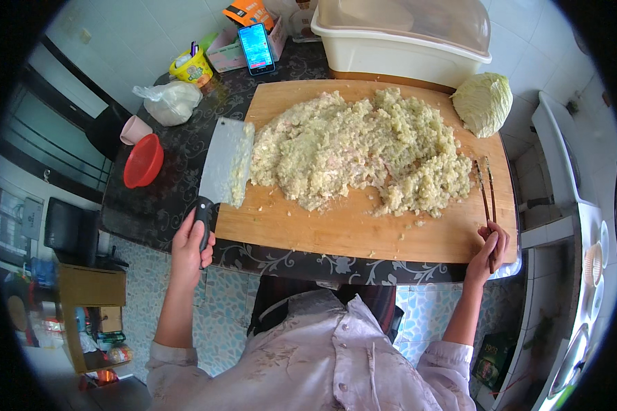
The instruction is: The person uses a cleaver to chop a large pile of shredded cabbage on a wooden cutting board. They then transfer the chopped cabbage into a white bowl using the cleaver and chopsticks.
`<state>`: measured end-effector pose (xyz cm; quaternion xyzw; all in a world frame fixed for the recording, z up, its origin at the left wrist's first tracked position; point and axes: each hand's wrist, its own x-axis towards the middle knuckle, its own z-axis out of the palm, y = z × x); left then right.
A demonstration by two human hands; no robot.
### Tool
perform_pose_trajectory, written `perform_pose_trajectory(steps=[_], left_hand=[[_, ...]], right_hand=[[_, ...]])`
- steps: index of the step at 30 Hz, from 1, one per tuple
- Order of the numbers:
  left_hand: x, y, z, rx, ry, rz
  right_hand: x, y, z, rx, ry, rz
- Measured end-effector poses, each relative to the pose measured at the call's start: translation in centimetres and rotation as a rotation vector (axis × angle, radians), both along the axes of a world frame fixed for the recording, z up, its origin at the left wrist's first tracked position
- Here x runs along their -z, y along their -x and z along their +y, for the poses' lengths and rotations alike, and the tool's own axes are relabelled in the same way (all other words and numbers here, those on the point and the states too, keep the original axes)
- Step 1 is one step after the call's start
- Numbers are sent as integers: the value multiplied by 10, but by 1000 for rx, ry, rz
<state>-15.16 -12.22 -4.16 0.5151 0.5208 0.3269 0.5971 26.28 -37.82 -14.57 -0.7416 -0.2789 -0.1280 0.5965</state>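
Observation:
A wide pile of finely chopped pale green filling with pinkish bits covers much of a wooden cutting board. My left hand grips the black handle of a cleaver; its broad blade, smeared with chopped bits, stands at the board's left edge beside the pile. At the board's right front corner, my right hand holds a pair of dark chopsticks, their tips slightly apart and dotted with bits, just right of the pile. A head of cabbage rests at the board's back right corner.
Behind the board stands a cream plastic bin with a translucent lid. Toward the left are a red bowl, a pink cup, a tied plastic bag, a yellow tub and a phone leaning on a box.

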Motion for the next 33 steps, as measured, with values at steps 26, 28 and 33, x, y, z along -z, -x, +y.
perform_pose_trajectory(steps=[26,28,33], left_hand=[[18,-118,-84,908,-1257,985],[17,-103,-73,818,-1200,760],[-2,-72,-39,572,-113,50]], right_hand=[[-3,1,2,-4,-76,-20],[-5,2,5,-1,-75,-26],[-2,1,1,-8,-40,-22]])
